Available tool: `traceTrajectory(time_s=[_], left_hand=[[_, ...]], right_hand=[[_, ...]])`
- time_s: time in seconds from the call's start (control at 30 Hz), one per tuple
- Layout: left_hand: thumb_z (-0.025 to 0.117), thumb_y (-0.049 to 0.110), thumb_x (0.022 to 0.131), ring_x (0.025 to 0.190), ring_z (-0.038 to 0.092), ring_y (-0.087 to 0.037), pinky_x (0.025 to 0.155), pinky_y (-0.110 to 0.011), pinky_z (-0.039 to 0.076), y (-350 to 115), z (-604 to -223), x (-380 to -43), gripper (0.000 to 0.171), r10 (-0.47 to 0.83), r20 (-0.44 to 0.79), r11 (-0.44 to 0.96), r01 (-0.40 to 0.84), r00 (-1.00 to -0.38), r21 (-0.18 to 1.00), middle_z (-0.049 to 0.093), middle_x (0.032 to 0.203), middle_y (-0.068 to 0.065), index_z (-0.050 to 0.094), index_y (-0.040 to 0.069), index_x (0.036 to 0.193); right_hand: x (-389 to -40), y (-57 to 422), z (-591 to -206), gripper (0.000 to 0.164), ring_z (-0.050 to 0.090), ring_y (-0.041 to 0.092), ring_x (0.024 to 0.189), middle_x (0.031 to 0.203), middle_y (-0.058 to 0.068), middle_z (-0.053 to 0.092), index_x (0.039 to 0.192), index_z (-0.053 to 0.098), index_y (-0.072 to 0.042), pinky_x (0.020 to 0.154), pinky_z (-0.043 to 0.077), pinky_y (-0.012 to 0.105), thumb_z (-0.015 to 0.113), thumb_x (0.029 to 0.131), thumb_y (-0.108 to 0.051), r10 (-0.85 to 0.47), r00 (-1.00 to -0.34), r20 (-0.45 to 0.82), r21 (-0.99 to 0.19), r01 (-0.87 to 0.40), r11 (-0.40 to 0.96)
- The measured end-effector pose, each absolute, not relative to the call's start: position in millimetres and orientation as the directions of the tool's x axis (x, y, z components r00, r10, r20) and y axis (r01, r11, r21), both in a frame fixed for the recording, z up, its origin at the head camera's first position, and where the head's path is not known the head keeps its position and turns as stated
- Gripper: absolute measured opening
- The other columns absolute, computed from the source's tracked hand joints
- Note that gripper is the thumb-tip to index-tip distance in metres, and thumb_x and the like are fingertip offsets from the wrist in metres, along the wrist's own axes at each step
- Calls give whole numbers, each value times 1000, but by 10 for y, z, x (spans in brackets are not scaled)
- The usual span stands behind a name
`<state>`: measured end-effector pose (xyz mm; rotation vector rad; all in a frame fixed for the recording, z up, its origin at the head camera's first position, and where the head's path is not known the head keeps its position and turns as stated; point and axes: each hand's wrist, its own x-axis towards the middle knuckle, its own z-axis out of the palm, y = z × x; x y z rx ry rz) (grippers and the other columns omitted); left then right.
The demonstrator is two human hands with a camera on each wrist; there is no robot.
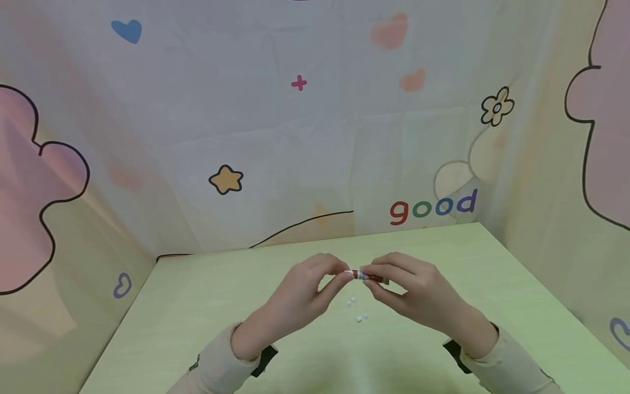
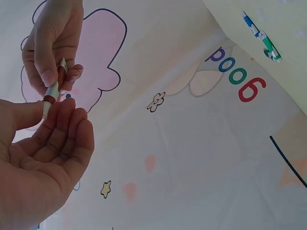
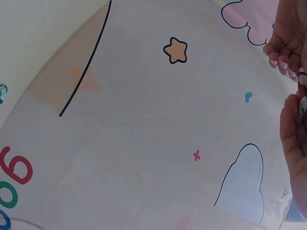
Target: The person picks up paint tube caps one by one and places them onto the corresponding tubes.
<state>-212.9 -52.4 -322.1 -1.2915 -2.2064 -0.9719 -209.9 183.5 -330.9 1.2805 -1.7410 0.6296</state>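
Both hands hold a slim brown-and-white pen-like tube (image 1: 355,274) level above the table. My left hand (image 1: 307,284) pinches its white end between thumb and fingertips. Round the brown body curl the thumb and fingers of my right hand (image 1: 413,284), covering part of it. The left wrist view shows the white end of the tube (image 2: 52,93) at the left thumb, and a pointed end emerging past the right fingers. Only a sliver of the tube (image 3: 301,76) appears at the edge of the right wrist view.
Several small white pieces (image 1: 359,319) lie on the pale green table (image 1: 197,317) below the hands. A blue pen-like piece (image 2: 250,24) and a green one (image 2: 270,46) lie on it too. A printed curtain (image 1: 275,137) stands behind the table and along both sides.
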Motion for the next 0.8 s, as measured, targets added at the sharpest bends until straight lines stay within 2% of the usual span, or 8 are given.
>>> traceTrajectory(time_s=[0.17,0.3,0.43,0.53,0.7,0.8], left_hand=[[59,28,104,76,59,-8,66,-27,50,-560,-3196,-2165,19,550,542,321,760,-635,566,68,88,10,72,16,99],[59,28,104,82,66,-8,66,-29,49,-581,-3162,-2178,17,541,464,322,683,-701,656,69,88,12,72,18,98],[59,27,104,87,69,-7,68,-29,48,-584,-3144,-2177,18,551,429,316,655,-716,686,70,89,9,72,16,99],[59,28,104,87,69,-8,68,-29,47,-581,-3146,-2174,18,551,421,322,649,-720,689,71,89,8,71,15,99],[60,27,103,87,68,-10,68,-29,48,-568,-3168,-2177,17,544,423,342,652,-724,677,70,89,9,72,15,98],[60,25,103,83,65,-9,67,-28,48,-557,-3182,-2182,15,547,451,348,681,-706,644,69,88,11,71,15,99]], right_hand=[[-2082,1842,-3281,29,67,11,76,98,6,68,110,73,1,68,54,19,62,102,-25,-501,-49,864,156,-920,360],[-2067,1848,-3250,26,68,14,76,95,6,68,104,75,0,66,55,20,62,102,-22,-491,-6,871,204,-906,372],[-2061,1839,-3240,25,67,14,73,90,4,69,98,76,-1,63,55,20,60,102,-19,-493,19,870,243,-886,395],[-2058,1834,-3250,26,67,13,72,89,4,69,100,76,-1,63,55,21,58,103,-19,-503,10,865,248,-878,409],[-2067,1851,-3301,31,67,15,74,92,5,69,104,76,0,66,56,24,54,106,-22,-513,-34,858,218,-880,422],[-2086,1864,-3347,32,68,14,76,94,4,70,106,76,0,69,56,23,54,106,-24,-496,-73,865,166,-891,421]])
